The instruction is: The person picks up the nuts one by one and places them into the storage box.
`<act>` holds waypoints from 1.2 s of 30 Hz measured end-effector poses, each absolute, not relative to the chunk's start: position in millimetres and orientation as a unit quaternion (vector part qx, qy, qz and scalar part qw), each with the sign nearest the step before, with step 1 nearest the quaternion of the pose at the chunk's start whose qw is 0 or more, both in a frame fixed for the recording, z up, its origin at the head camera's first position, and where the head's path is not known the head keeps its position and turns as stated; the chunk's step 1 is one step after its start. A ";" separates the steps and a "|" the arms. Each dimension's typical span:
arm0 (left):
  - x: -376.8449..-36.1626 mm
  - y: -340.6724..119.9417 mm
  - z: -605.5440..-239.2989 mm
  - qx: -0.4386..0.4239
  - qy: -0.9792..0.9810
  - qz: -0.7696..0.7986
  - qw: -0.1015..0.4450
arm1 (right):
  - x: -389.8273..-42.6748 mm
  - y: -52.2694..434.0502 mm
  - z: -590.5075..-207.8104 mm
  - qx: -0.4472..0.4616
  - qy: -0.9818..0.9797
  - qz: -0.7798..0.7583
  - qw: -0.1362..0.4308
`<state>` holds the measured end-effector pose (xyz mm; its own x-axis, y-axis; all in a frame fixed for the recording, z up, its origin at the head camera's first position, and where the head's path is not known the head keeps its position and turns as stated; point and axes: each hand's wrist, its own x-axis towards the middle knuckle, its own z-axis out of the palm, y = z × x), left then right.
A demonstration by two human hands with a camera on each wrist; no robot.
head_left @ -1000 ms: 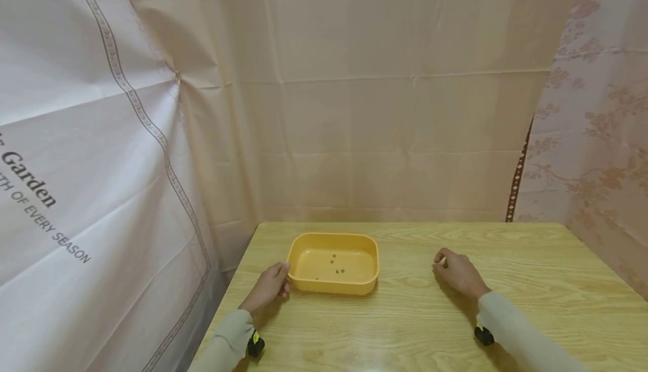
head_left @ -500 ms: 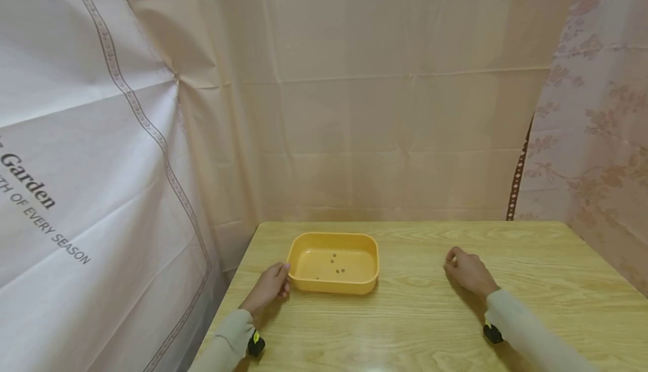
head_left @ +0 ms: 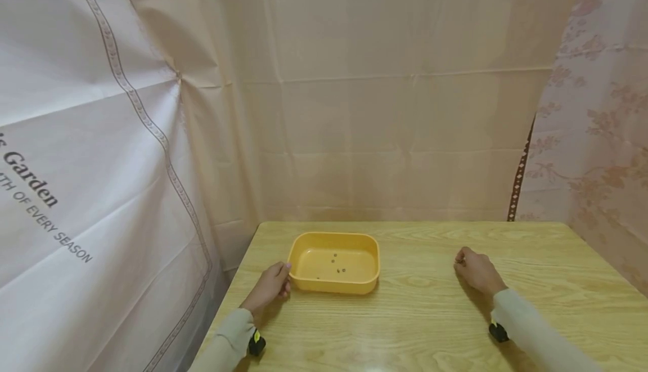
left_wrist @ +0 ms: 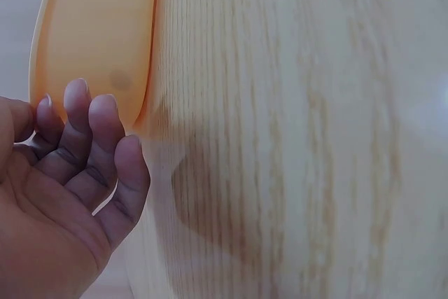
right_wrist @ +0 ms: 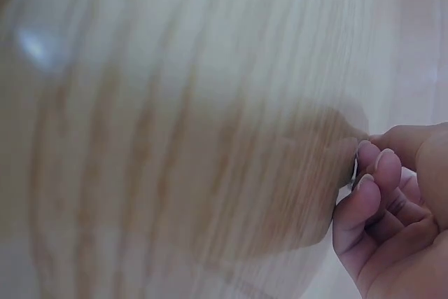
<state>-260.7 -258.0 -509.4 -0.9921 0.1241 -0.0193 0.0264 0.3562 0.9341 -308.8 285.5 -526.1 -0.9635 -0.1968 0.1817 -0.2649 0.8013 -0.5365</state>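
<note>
A shallow yellow tray sits on the wooden table, left of centre, with several tiny dark bits on its floor. My left hand lies on the table with relaxed fingers against the tray's left wall. In the left wrist view those fingers lie beside the tray, not wrapped round it. My right hand is well to the right of the tray, knuckles up and fingers curled. In the right wrist view my right hand has thumb and fingertips pressed together on a tiny dark bit at the tabletop.
Pale curtains hang close behind the table and along its left side. A flowered curtain closes off the right. The table's left edge runs just beside my left wrist.
My right hand has slid to the right across the table, farther from the tray, keeping its fingers curled. The left hand and the tray have stayed where they were.
</note>
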 end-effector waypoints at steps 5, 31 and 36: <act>-260.1 -257.5 -507.8 0.047 0.824 0.563 0.042 | -307.7 290.2 -523.6 0.121 -0.949 0.286 0.061; -258.4 -255.2 -505.9 0.040 0.813 0.579 0.045 | -312.3 294.2 -526.8 0.129 -0.948 0.286 0.054; -258.8 -256.0 -507.3 0.041 0.813 0.579 0.045 | -312.2 293.3 -525.1 0.119 -0.949 0.288 0.044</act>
